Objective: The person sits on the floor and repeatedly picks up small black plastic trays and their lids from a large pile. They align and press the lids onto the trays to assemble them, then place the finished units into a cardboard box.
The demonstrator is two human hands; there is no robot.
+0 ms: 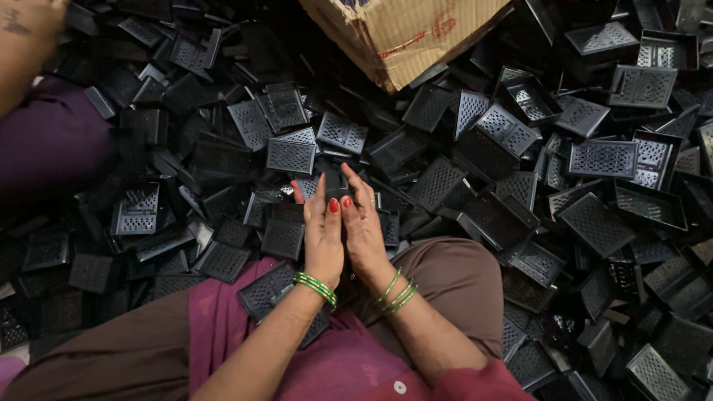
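My left hand [322, 232] and my right hand [362, 223] are pressed close together in front of me, palms facing each other. Between their fingertips they hold a small black plastic part [338, 191], mostly hidden by the fingers. Both wrists wear green bangles, and the nails are painted red. A black perforated tray [265, 289] lies on my lap just left of my left forearm. I sit with my knees spread, in brown trousers and a maroon top.
A deep heap of black perforated plastic trays [594, 160] covers the floor all around. A cardboard box [405, 33] stands at the top centre. Another person's arm [26, 41] and purple clothing [52, 141] are at the upper left.
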